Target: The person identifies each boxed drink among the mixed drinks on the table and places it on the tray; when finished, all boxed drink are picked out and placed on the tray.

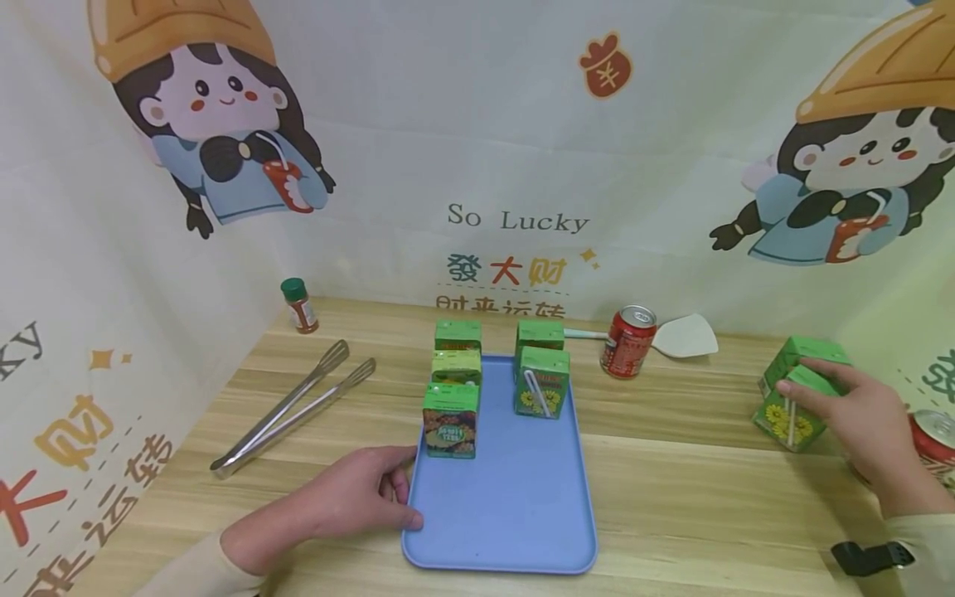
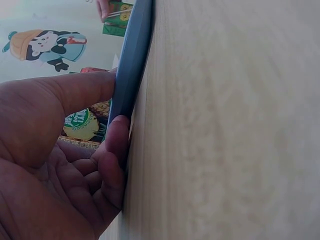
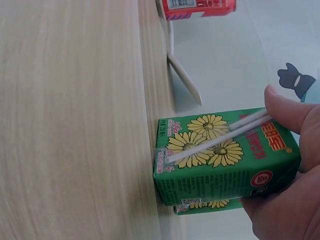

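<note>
My right hand [image 1: 869, 427] grips a green drink carton [image 3: 215, 150] from above, thumb on one side and fingers on the other. Yellow flowers and a white straw show on its front. Another green carton [image 1: 809, 347] stands directly behind it, partly covered. My left hand [image 1: 358, 493] holds the left rim of a blue tray [image 1: 515, 497], with curled fingertips [image 2: 116, 137] at its edge. On the tray, several cartons form a left column, the front one being a brown-and-green carton [image 1: 451, 423]. To the right, a flowered carton [image 1: 542, 383] stands before another green carton [image 1: 539, 333].
Metal tongs [image 1: 291, 414] lie left of the tray, with a green-capped spice jar [image 1: 300, 307] behind. A red can [image 1: 629, 342] stands behind right, beside a white spatula [image 1: 686, 336]. Another red can [image 1: 933, 444] is near my right wrist. A printed cloth [image 1: 388, 149] hangs behind the table.
</note>
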A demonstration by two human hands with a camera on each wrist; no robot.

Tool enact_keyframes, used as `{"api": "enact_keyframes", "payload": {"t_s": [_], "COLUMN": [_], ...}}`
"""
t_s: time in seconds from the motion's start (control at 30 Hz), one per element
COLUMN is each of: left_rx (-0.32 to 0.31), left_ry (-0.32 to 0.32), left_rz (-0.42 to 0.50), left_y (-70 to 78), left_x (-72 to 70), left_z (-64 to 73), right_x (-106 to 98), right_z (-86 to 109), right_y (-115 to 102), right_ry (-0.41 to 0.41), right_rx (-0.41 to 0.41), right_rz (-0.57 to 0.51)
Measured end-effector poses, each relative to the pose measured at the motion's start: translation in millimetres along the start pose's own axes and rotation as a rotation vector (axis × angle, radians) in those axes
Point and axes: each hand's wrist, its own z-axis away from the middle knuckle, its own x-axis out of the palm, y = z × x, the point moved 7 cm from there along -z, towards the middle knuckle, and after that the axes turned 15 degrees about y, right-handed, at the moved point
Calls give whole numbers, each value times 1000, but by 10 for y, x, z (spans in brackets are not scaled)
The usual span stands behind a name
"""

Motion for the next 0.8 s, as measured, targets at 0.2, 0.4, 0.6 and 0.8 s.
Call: {"api": "enact_keyframes", "payload": {"t_s": [0.2,0.4,0.6,0.8], "left_rx": [5,7,-2,-2], "left_ry": [6,2,-2,-3], "left_rz": [-8,-8,-4,-1], "left_y": [2,9,-2,-3], "left_x": [2,1,6,9], "left_z": [0,0,3,0], "right_x": [17,33,89,138], "right_z": [-4,-16,-21,-11], "right_y": [49,77,98,126], "right_ry": [-48,-79,-99,-99], "right_rx": [2,-28,-68,-81], "right_rz": [-69,-79,-77,-76]}}
